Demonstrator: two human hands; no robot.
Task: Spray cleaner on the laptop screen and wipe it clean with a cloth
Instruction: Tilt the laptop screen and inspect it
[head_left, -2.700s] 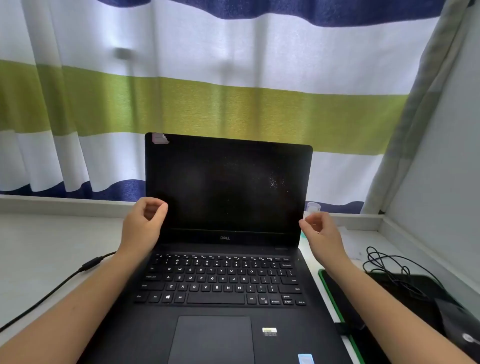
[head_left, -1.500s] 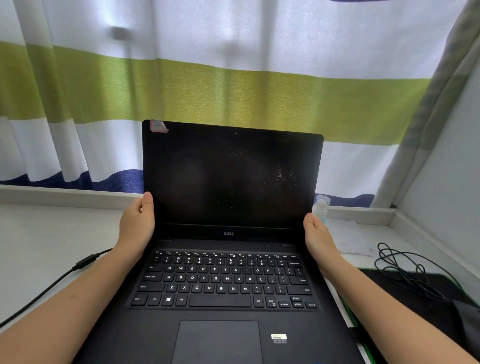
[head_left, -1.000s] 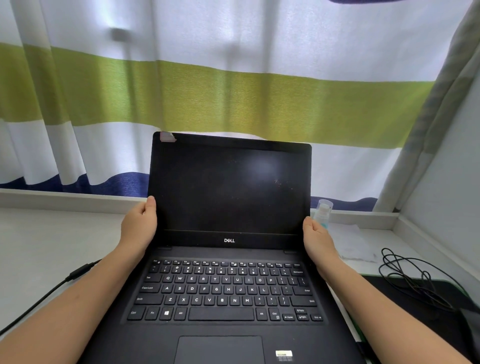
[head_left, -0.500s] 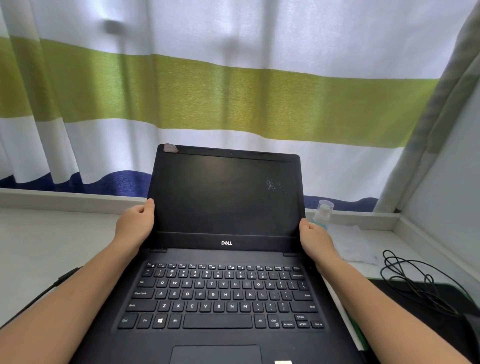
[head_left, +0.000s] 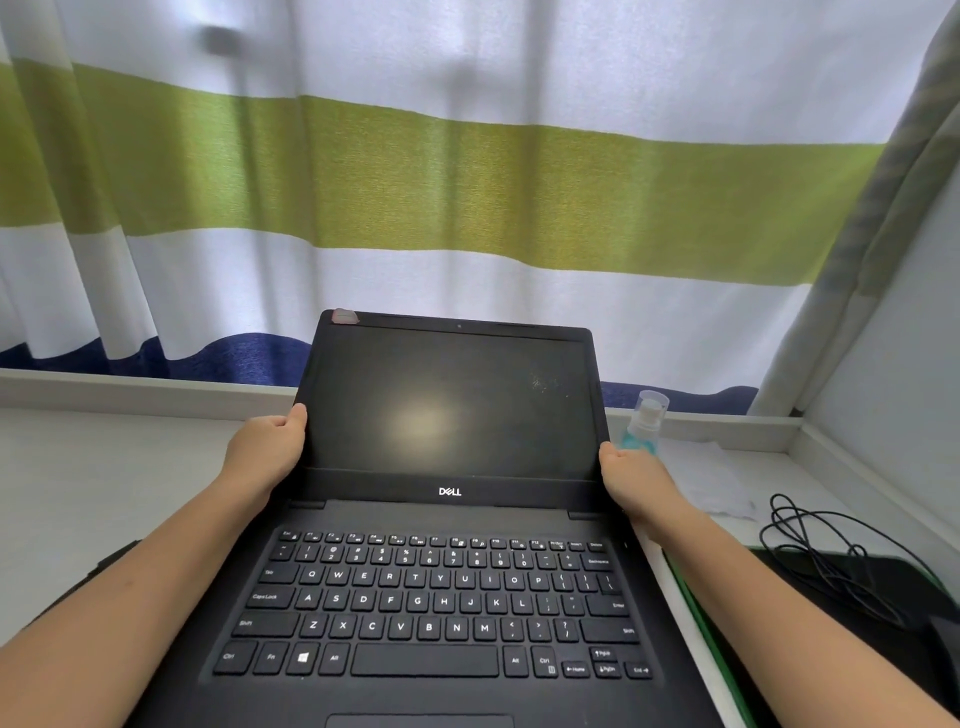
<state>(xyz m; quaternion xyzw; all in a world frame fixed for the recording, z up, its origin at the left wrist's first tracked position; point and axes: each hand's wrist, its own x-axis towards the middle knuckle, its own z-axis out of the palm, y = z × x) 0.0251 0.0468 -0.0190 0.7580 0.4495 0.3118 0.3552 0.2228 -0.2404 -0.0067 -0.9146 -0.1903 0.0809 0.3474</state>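
— Striped curtain (head_left: 467, 182) behind, pale desk (head_left: 104, 467) below; what have your fingers got?

— My left hand (head_left: 267, 449) is curled round the left rim of the laptop screen (head_left: 452, 405), thumb on the bezel; my right hand (head_left: 631, 475) clasps the right rim likewise; I've tipped the lid further back than a moment ago, so the dusty glass faces up, ready for spraying.

— And the count?

— One laptop; one spray bottle (head_left: 644, 423) near the desk's back edge, just beyond my right hand; one white cloth (head_left: 714, 483) beside it; nothing sprayed yet, I judge.
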